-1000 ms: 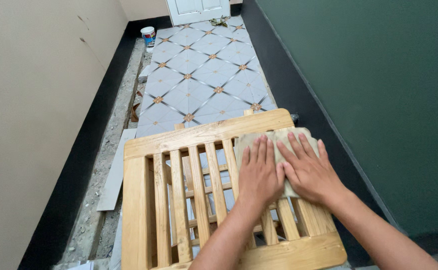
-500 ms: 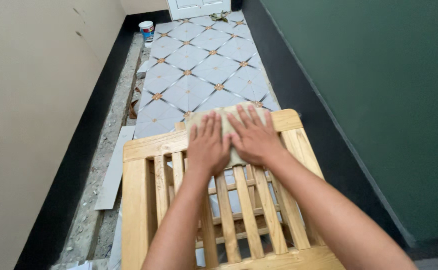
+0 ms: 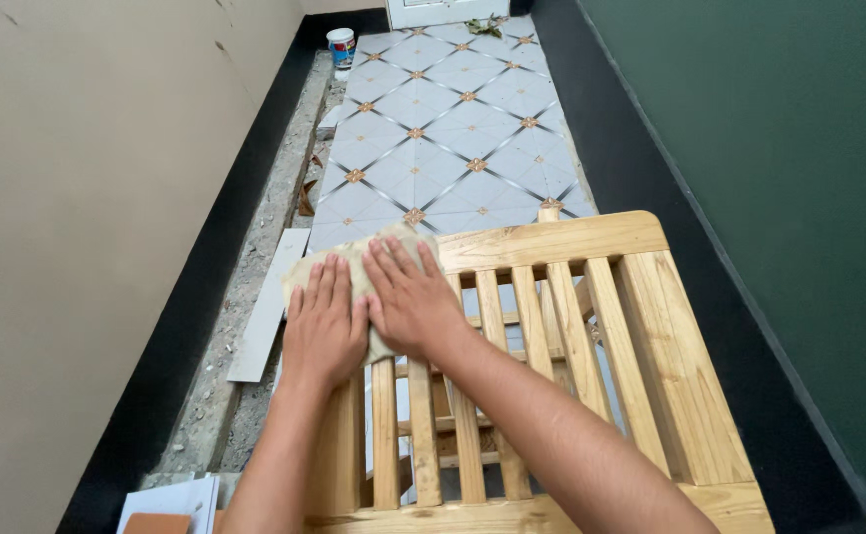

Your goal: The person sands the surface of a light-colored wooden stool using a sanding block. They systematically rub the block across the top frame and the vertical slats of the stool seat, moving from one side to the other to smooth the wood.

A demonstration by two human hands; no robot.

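Head view: left hand (image 3: 324,321) and right hand (image 3: 411,297) lie flat, fingers spread, side by side on a beige cloth (image 3: 393,242). Cloth sits on the far left corner of the slatted wooden frame (image 3: 561,240). Tiled floor (image 3: 443,129) beyond; cup (image 3: 341,42) far off.

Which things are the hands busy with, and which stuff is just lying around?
In use:
left hand
right hand
cloth under both palms
wooden slatted frame

Lying about:
paint cup
leaves by the door
loose white strip
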